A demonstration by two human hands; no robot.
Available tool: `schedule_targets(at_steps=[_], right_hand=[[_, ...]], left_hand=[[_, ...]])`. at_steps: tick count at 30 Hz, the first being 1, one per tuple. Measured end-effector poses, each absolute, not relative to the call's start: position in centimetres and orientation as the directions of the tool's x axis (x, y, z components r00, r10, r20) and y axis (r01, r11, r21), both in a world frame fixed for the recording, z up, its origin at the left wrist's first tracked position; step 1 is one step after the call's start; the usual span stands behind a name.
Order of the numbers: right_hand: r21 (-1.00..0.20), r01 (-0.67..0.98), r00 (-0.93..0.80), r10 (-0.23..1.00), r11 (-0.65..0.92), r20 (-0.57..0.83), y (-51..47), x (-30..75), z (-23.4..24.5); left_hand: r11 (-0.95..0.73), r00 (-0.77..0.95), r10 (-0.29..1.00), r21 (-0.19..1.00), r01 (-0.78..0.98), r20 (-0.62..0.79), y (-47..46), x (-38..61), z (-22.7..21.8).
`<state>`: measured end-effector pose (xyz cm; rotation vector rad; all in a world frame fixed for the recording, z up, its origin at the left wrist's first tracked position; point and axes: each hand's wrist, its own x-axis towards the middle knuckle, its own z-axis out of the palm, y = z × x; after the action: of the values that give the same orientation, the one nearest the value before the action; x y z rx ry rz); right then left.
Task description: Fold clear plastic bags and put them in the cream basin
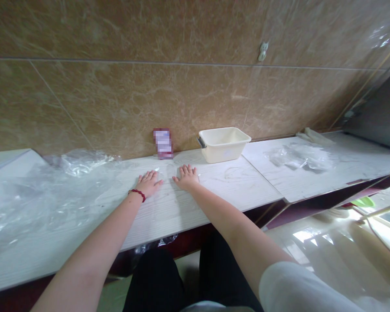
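1. Left hand (pixel 148 183) and right hand (pixel 186 177): both lie palm down on a white wood-grain counter (pixel 211 193). The fingers are spread and apart, and neither hand grips anything.
2. Cream plastic tub (pixel 224 146): rectangular, open-topped, with a grey handle (pixel 201 142) at its left end. It stands near the far edge of the counter, to the far right of the right hand, which is the nearer of the 2 hands. Its long axis runs left to right, roughly parallel to the wall.
3. Card (pixel 163 144): stands upright at the far edge of the counter, against the wall, with its long axis vertical. Its print is pixelated and cannot be read. It lies far of the gap between the 2 hands, near the left end of the cream plastic tub.
4. Arms: both reach forward from the near side and converge toward the middle, with the elbows nearly straight. A red beaded bracelet (pixel 137 195) circles the left wrist, and a white sleeve (pixel 305 288) covers the right upper arm.
5. Surroundings: clear plastic film (pixel 68 182) lies on the left of the counter, and a crumpled plastic bag (pixel 299 157) lies on the right. A white cloth (pixel 313 136) lies at the far right. A brown marble-effect tile wall (pixel 123 99) rises behind, and dark trousers (pixel 156 277) show below the near edge.
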<state>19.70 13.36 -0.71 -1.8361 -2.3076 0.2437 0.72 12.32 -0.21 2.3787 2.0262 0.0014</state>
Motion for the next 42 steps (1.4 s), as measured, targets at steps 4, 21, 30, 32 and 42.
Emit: schedule_targets(at_steps=[4,21,30,32,42], right_hand=[[-0.313,0.926,-0.201,0.977,0.212,0.065,13.7,19.8,-1.0],[-0.432,0.896,0.05,0.941,0.106,0.335,15.2,28.6,1.1],[-0.305,0.947,-0.041,0.978,0.104,0.206,14.3,29.9,1.0],[-0.286,0.952,-0.066,0.986,0.108,0.151,14.1,29.6,1.0],[-0.311,0.917,-0.201,0.963,0.25,0.181,13.3,28.5,1.6]], left_hand=[[-0.125,0.124,0.99,0.012,0.992,0.063,10.2,1.9,0.2],[-0.403,0.408,0.913,0.175,0.898,0.007,7.9,4.4,3.2],[-0.503,0.504,0.862,0.223,0.835,0.058,10.7,9.0,3.2],[-0.486,0.494,0.869,0.217,0.846,0.023,10.5,9.1,2.2],[-0.503,0.535,0.844,0.296,0.812,-0.034,9.6,9.2,1.0]])
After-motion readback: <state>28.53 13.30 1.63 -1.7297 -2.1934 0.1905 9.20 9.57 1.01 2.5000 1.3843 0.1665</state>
